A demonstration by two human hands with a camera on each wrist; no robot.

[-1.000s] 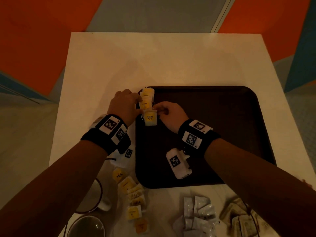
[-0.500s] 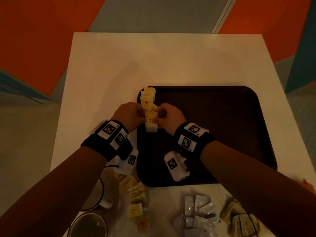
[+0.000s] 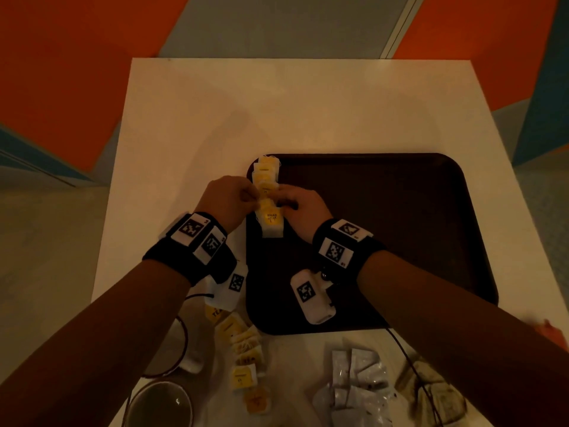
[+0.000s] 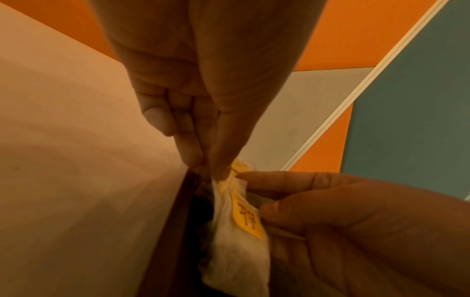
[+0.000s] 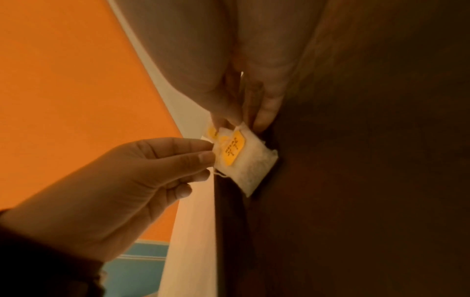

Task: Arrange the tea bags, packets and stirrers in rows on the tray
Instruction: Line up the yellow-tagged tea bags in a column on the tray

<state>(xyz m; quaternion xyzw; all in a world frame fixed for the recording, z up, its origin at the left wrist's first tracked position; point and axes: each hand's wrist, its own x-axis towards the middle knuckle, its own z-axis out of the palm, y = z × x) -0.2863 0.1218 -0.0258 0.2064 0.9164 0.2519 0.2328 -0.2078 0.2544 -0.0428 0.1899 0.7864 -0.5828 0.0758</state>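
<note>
- Since a second ago both hands have drawn back along the row toward the person, and one more tea bag [image 3: 271, 223] now lies at its near end; the tray and the loose piles have not shifted.
- That tea bag lies flat on the tray [image 3: 400, 241] by its left rim; the left hand [image 3: 226, 200] pinches its left top corner between thumb and forefinger, and the right hand [image 3: 300, 208] pinches the right edge.
- Just beyond the grip the row of tea bags [image 3: 266, 177] runs overlapped to the tray's far left corner.
- The step in hand looks like squaring this bag into the row; the row is only begun.
- Next, I judge, both pinches let go without dragging the string, then one hand reaches back.
- Behind the left wrist, on the worktop [image 3: 200, 118], wait loose tea bags [image 3: 243, 349]; behind the right, the grey packets [image 3: 357, 383] and brown packets [image 3: 431, 389].
</note>
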